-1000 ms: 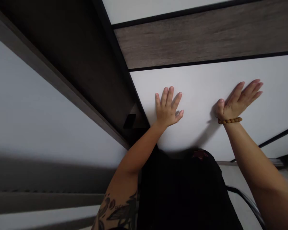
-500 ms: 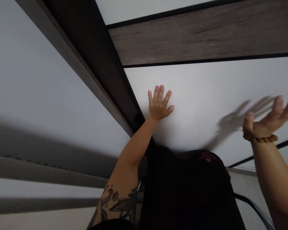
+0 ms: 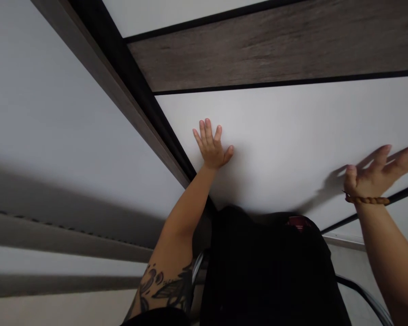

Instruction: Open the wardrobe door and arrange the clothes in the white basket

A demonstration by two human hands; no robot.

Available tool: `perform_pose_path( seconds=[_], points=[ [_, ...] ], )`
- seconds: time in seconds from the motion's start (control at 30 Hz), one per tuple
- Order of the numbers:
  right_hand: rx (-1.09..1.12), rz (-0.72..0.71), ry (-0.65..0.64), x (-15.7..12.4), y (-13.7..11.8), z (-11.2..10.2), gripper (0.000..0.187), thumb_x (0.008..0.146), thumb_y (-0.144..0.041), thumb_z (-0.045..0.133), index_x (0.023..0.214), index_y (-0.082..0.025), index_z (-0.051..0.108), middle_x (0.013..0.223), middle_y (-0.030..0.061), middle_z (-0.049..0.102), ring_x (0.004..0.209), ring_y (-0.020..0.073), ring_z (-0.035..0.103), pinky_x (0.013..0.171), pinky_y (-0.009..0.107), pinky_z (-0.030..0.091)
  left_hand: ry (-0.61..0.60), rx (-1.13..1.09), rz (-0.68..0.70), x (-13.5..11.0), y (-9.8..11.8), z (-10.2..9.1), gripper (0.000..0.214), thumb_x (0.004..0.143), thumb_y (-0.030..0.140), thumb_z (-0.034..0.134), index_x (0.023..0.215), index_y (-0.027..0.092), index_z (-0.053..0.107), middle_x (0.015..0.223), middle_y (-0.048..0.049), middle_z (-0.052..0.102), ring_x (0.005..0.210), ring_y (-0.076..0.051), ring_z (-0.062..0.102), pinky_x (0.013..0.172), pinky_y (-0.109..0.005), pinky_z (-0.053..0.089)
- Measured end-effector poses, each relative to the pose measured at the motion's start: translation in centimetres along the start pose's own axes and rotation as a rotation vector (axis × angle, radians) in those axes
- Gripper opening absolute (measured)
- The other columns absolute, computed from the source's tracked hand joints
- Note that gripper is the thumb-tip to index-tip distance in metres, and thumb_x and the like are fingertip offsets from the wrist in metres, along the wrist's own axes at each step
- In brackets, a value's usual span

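A large sliding door with white panels (image 3: 275,122), a grey-brown wood-grain band (image 3: 258,50) and black strips stands before me. My left hand (image 3: 211,149) lies on the lower white panel near the door's left edge, fingers spread and empty. Farther right, my right hand (image 3: 374,176), with a beaded bracelet (image 3: 367,199) at the wrist, is close to the same panel. Its fingers are stretched out, and nothing is in them; whether the palm touches the panel I cannot tell. A narrow dark gap (image 3: 136,90) runs between the door and the cabinet's side.
On the left rises a light grey side panel (image 3: 71,127) with a wood-grain front edge (image 3: 122,99). Dark clothing (image 3: 272,271) covers my lap below. A curved chair armrest (image 3: 363,294) is at the lower right, above pale floor.
The sliding door has moved left, and the dark gap beside it has narrowed. My left hand has shifted left with it. My right hand has come closer to the panel.
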State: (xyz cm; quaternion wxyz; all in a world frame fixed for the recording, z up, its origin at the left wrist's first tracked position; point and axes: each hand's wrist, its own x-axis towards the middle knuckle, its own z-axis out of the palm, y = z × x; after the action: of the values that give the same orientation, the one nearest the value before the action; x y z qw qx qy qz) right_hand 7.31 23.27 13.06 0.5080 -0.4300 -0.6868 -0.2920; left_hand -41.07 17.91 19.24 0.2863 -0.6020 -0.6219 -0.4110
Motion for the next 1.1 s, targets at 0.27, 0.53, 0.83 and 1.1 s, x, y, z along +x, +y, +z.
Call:
perform_pose_path(
  seconds=[0.27,0.53,0.83,1.1],
  points=[
    [0.007,-0.029,-0.027,-0.4,-0.7,1.0,0.092,0.097,-0.063,0.042,0.174,-0.027,0.006,0.178,0.0049,-0.018,0.164,0.0461,-0.008,0.121,0.08,0.004,0.033,0.005,-0.034,0.2,-1.2,-0.6,0.085,0.089,0.074,0.055,0.15,0.015,0.054,0.173,-0.023,0.031,0.166,-0.042,0.005,0.129,-0.068,0.003],
    [-0.032,0.085,-0.137,-0.1,-3.2,0.9,0.095,0.096,-0.062,0.04,0.172,-0.015,0.009,0.176,0.0182,-0.018,0.162,0.0508,-0.012,0.122,0.079,0.003,0.022,-0.026,-0.079,0.2,-2.4,-1.7,0.091,0.09,0.078,0.05,0.151,0.011,0.054,0.173,-0.0237,0.029,0.166,-0.041,0.006,0.131,-0.062,-0.001],
    [0.023,0.096,-0.147,0.5,-5.5,0.9,0.096,0.093,-0.059,0.054,0.171,-0.02,0.014,0.177,0.0205,-0.01,0.161,0.0544,-0.005,0.117,0.085,0.009,0.056,-0.002,-0.098,-0.8,-1.5,-3.2,0.096,0.092,0.074,0.044,0.157,0.004,0.045,0.172,-0.0279,0.028,0.166,-0.039,0.009,0.132,-0.056,0.009],
    [0.053,0.126,-0.167,1.7,-7.7,-0.4,0.095,0.095,-0.054,0.062,0.17,-0.016,0.019,0.177,0.0221,-0.006,0.16,0.057,-0.001,0.12,0.084,0.01,-0.07,-0.196,-0.051,-7.3,0.9,-4.2,0.08,0.091,0.057,0.055,0.156,0.011,0.045,0.137,-0.0221,0.066,0.128,-0.033,0.062,0.113,-0.05,0.046]
  ],
)
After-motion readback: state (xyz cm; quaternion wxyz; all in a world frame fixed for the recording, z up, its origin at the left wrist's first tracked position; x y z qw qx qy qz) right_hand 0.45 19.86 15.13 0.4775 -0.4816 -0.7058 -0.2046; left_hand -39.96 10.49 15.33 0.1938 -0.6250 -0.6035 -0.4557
